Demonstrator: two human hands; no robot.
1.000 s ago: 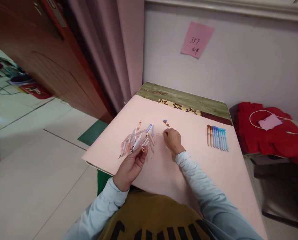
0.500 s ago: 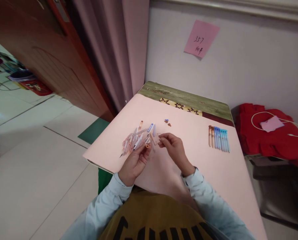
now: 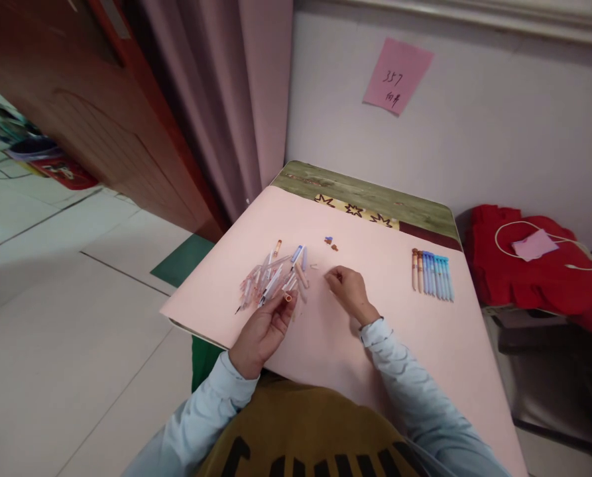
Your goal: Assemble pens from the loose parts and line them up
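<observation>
My left hand [image 3: 262, 331] is closed on a pen barrel [image 3: 288, 297], whose round orange-brown end faces up toward me. My right hand [image 3: 349, 291] is just right of the pile, low over the table, its fingers curled in a pinch; anything between them is hidden. Beyond my left hand lies a loose pile of pen parts [image 3: 270, 277], with clear and pale tubes, thin refills and a few blue and brown pieces. A few small blue and brown pieces [image 3: 331, 244] lie farther back. To the right, several assembled pens [image 3: 432, 275] form a neat row, brown, blue and light blue.
The parts lie on a pink-covered table [image 3: 375, 377] with a green wood-patterned far edge. A red cloth [image 3: 514, 265] with a white cord and pink paper is at the right. Left of the table stand a curtain [image 3: 260, 93] and a brown door [image 3: 126, 126].
My right hand has moved away from my left hand, to the right and down toward the table. My left hand still holds the pen barrel and has shifted slightly toward me.
</observation>
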